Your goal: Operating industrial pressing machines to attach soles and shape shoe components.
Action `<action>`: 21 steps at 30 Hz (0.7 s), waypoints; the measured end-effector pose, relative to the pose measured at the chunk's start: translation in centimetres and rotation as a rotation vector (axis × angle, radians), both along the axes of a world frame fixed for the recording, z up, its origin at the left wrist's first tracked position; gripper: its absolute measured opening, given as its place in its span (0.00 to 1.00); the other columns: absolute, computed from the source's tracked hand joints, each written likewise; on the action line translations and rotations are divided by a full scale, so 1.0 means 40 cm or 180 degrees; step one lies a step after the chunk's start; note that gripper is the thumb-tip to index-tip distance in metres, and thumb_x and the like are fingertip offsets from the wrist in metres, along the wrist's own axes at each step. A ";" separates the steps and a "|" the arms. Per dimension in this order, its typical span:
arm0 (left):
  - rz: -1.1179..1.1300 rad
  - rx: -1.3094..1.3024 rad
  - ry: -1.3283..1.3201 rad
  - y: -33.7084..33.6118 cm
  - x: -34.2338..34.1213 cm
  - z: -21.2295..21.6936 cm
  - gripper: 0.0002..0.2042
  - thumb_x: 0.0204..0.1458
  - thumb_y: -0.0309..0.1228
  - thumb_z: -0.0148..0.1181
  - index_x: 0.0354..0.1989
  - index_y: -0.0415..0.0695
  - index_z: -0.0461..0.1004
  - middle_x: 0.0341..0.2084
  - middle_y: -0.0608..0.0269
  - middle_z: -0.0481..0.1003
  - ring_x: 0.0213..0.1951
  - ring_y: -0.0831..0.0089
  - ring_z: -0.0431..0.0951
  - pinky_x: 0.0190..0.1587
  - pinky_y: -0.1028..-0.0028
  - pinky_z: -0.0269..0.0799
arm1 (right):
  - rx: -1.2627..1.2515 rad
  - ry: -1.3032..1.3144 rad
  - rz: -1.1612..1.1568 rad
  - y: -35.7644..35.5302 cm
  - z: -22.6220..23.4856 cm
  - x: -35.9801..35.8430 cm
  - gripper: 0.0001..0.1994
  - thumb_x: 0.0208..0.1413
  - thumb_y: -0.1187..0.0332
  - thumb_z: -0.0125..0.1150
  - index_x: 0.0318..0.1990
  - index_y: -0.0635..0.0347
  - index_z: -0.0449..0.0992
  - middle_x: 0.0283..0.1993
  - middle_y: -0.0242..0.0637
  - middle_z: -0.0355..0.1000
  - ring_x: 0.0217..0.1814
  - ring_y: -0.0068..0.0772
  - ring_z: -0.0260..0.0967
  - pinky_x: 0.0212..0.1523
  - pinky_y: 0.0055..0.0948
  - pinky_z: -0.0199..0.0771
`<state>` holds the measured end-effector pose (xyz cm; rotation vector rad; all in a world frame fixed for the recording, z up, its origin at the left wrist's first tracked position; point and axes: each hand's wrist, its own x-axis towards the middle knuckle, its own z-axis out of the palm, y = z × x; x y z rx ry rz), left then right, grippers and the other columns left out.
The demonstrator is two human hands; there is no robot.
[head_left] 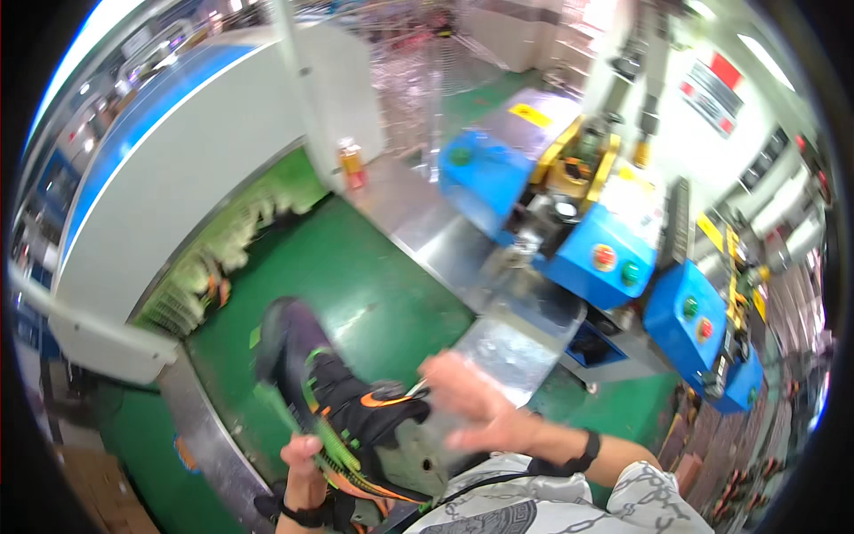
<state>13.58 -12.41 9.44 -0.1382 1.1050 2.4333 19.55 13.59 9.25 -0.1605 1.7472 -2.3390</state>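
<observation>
A black sneaker upper (pixel 363 398) with an orange mark and green and orange trim lies tilted in front of me. A grey-green block with a round hole (pixel 422 463), like a shoe last, fills its opening. The toe end is blurred and dark purple. My left hand (pixel 303 452) is closed on the green and orange edge along the shoe's left side. My right hand (pixel 476 411) hovers by the right side of the shoe, blurred, with thumb and fingers apart. I see nothing clearly held in it. Black bands circle both wrists.
Ahead to the right stands a machine with blue housings (pixel 587 258), red and green buttons and a metal plate (pixel 511 351). A white curved machine cover (pixel 205 133) rises at the left. An orange bottle (pixel 352 165) stands behind the green surface (pixel 356 267). Brown cardboard (pixel 102 485) shows lower left.
</observation>
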 end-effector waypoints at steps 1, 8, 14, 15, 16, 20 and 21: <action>-0.0304 -0.0021 0.0117 0.016 0.033 -0.022 0.39 0.32 0.40 0.55 0.56 0.26 0.63 0.47 0.44 0.73 0.46 0.54 0.77 0.50 0.62 0.75 | -0.0006 -0.0200 0.0239 -0.017 0.044 0.073 0.50 0.48 0.61 0.70 0.71 0.61 0.39 0.69 0.47 0.51 0.74 0.44 0.44 0.70 0.38 0.47; -0.0563 0.0223 0.0704 0.365 0.173 -0.059 0.34 0.34 0.33 0.56 0.55 0.29 0.62 0.48 0.45 0.72 0.47 0.55 0.76 0.53 0.61 0.73 | 0.0582 0.0044 -0.0424 0.222 0.088 0.255 0.35 0.52 0.66 0.63 0.65 0.65 0.53 0.55 0.46 0.67 0.56 0.35 0.65 0.59 0.33 0.63; -0.1037 -0.0184 0.0047 0.657 0.216 -0.125 0.27 0.46 0.32 0.56 0.56 0.35 0.62 0.46 0.52 0.72 0.45 0.61 0.76 0.48 0.64 0.75 | 0.0799 -0.0816 -0.1201 0.504 0.102 0.360 0.33 0.48 0.64 0.69 0.57 0.71 0.60 0.50 0.42 0.70 0.51 0.28 0.66 0.55 0.30 0.66; -0.1009 -0.0378 -0.0127 0.712 0.215 -0.112 0.25 0.48 0.32 0.55 0.56 0.35 0.62 0.44 0.54 0.72 0.44 0.63 0.76 0.47 0.65 0.75 | 0.0341 -0.0754 -0.1518 0.516 0.066 0.379 0.32 0.47 0.64 0.69 0.56 0.72 0.61 0.49 0.42 0.70 0.51 0.28 0.66 0.54 0.31 0.67; -0.0613 -0.0760 -0.0064 0.764 0.210 -0.078 0.21 0.53 0.31 0.52 0.55 0.36 0.64 0.44 0.57 0.73 0.45 0.67 0.76 0.48 0.68 0.74 | 0.0357 -0.0741 -0.1450 0.528 0.037 0.394 0.32 0.47 0.64 0.69 0.56 0.72 0.61 0.49 0.42 0.70 0.51 0.28 0.66 0.54 0.31 0.67; -0.0856 -0.0594 0.1350 0.968 -0.051 0.007 0.32 0.59 0.32 0.50 0.67 0.33 0.43 0.60 0.49 0.62 0.62 0.65 0.62 0.64 0.68 0.57 | 0.0526 -0.0783 -0.2152 0.663 0.074 0.405 0.29 0.46 0.68 0.68 0.54 0.71 0.64 0.50 0.41 0.69 0.51 0.30 0.67 0.53 0.30 0.67; -0.0957 -0.0606 0.1571 1.049 -0.143 0.025 0.34 0.60 0.32 0.49 0.68 0.34 0.38 0.62 0.47 0.59 0.64 0.62 0.60 0.67 0.67 0.52 | 0.0576 -0.0833 -0.2330 0.679 0.109 0.386 0.27 0.45 0.70 0.67 0.54 0.70 0.65 0.50 0.41 0.69 0.51 0.30 0.67 0.53 0.30 0.67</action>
